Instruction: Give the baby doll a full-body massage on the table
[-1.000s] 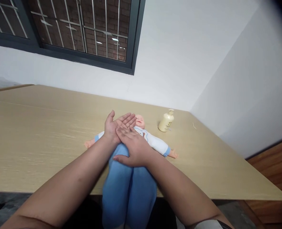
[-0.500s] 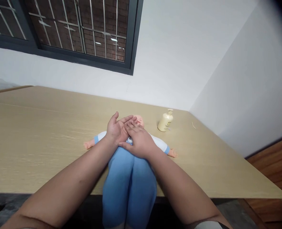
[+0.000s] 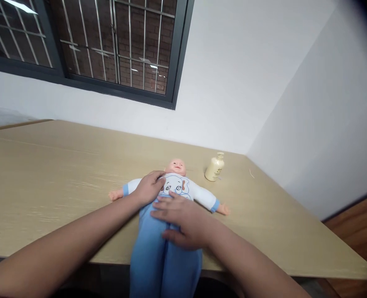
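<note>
Seemingly, rubbing is underway: left hand (image 3: 148, 189) and right hand (image 3: 186, 219), loosely open, gripping nothing, are lying over the doll (image 3: 176, 185) (at twelve o'clock); the next move is likely needing flat palms.

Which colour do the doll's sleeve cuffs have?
The cuffs are light blue, clearest in the head view.

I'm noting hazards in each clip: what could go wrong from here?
The doll lies with its legs past the near edge of the table, so a tug toward the person might drag it off. The pump bottle stands upright near the doll's outstretched arm; an outward swing of the right hand could perhaps tip it.
</note>
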The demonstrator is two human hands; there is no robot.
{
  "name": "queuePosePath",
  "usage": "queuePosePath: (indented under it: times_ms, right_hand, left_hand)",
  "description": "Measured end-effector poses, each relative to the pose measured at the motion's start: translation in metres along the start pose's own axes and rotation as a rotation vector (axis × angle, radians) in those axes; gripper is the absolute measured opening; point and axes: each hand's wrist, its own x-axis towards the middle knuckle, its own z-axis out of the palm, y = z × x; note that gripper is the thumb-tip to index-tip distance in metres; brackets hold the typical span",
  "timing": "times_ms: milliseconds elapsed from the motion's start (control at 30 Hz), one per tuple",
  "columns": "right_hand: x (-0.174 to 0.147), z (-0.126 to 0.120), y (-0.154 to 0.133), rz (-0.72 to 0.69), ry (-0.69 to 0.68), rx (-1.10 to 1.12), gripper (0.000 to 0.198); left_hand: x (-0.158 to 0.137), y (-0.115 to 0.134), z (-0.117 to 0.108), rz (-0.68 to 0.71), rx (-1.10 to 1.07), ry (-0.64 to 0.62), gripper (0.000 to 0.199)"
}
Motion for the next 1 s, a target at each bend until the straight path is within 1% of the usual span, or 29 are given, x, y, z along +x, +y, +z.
queuePosePath:
  times_ms: [67,133,167,233,300,400,500,567,633,700,767,800,867,933,1000]
  right_hand:
    - [0.001,0.004,-0.002,0.009,-0.069,-0.005,0.066]
    - [0.005,0.005,0.005,0.064,-0.068,-0.006,0.075]
    - [0.008,0.005,0.011,0.102,-0.047,-0.005,0.076]
    - [0.010,0.005,0.030,0.192,0.020,0.003,0.068]
    - [0.007,0.007,0.051,0.306,0.109,0.014,0.065]
    - [-0.004,0.010,0.077,0.477,0.230,0.053,0.059]
    - [-0.014,0.010,0.087,0.612,0.347,0.093,0.048]
    - [-0.016,0.009,0.087,0.665,0.375,0.101,0.041]
    - [-0.014,0.009,0.086,0.685,0.375,0.098,0.037]
    - [-0.012,0.011,0.085,0.669,0.379,0.089,0.037]
    - [-0.010,0.015,0.086,0.644,0.391,0.073,0.038]
    - [-0.010,0.017,0.087,0.634,0.395,0.066,0.039]
    - [-0.011,0.020,0.090,0.623,0.395,0.055,0.040]
    - [-0.011,0.022,0.092,0.616,0.392,0.051,0.039]
    - [-0.012,0.023,0.093,0.612,0.393,0.064,0.039]
  left_hand:
    - [-0.001,-0.004,-0.001,0.018,0.035,-0.038,0.044]
    - [0.001,-0.006,-0.001,0.068,0.047,-0.110,0.046]
    - [0.001,-0.007,-0.002,0.100,0.055,-0.143,0.046]
    - [0.002,-0.008,-0.004,0.151,0.082,-0.178,0.047]
    - [0.003,-0.009,-0.004,0.181,0.116,-0.185,0.047]
    - [0.002,-0.010,-0.005,0.172,0.151,-0.169,0.048]
    - [-0.002,-0.008,-0.006,0.166,0.162,-0.100,0.047]
    - [-0.010,-0.001,-0.010,0.237,0.165,-0.042,0.047]
    - [-0.020,0.009,-0.014,0.393,0.164,-0.050,0.051]
    - [-0.031,0.021,-0.017,0.591,0.140,-0.173,0.058]
    - [-0.038,0.032,-0.017,0.693,0.107,-0.306,0.064]
    - [-0.039,0.036,-0.016,0.711,0.116,-0.364,0.065]
    - [-0.037,0.039,-0.014,0.687,0.167,-0.439,0.069]
    - [-0.031,0.037,-0.012,0.627,0.232,-0.473,0.075]
    - [-0.023,0.031,-0.012,0.564,0.260,-0.478,0.075]
